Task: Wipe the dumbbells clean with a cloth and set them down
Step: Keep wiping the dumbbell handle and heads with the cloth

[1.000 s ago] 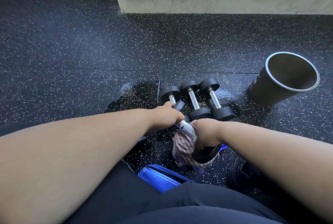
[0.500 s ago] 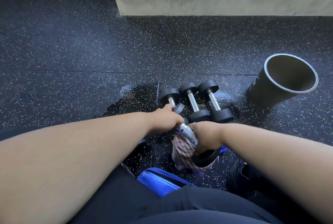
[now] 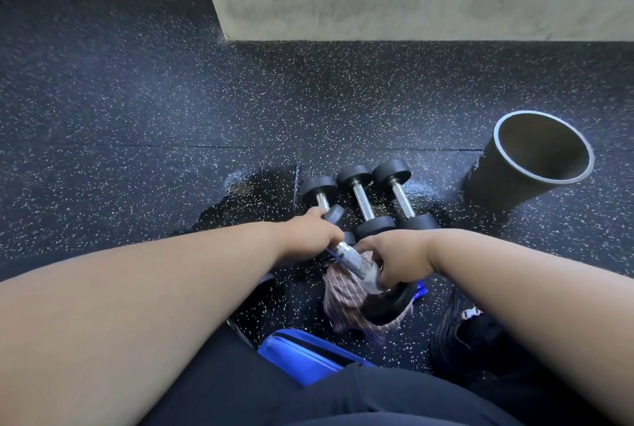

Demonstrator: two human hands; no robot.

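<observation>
No legible writing shows; a pale mark on the black bucket [image 3: 535, 164] is too small to read. The held dumbbell [image 3: 353, 262] sits at frame centre, its long axis running from upper left to lower right; the left hand [image 3: 310, 237] grips its upper end; the right hand [image 3: 399, 262] presses the striped cloth [image 3: 343, 302] around its lower end. Three dumbbells [image 3: 363, 201] lie side by side just above, handles pointing up-frame. The bucket, at right, lies tilted, interior apparently empty.
</observation>
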